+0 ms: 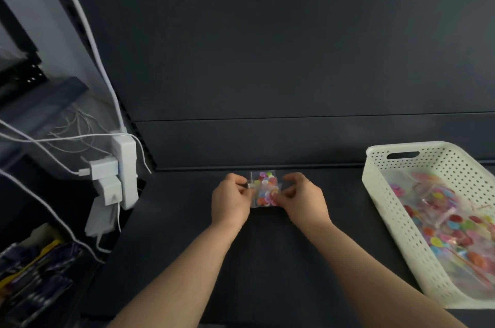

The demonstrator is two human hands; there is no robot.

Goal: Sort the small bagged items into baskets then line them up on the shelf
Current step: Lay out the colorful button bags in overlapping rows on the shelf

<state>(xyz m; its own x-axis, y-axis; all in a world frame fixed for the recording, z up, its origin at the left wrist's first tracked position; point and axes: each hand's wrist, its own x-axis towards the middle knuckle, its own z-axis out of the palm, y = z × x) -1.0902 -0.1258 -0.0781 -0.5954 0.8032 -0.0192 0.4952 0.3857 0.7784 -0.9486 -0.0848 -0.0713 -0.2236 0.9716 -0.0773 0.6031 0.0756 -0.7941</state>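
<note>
No readable text, label, brand or number: none on the bag (263,188) toward six o'clock, the basket (376,185) at four, or the chargers (103,168) at nine.

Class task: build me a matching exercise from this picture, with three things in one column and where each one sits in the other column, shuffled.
Things:
1. small bag of buttons
2. white basket
3. power strip

Places:
A. right side, holding other bags
B. far left, with chargers plugged in
C. centre, pinched between left hand and right hand

Pairs: 1-C, 2-A, 3-B
</note>
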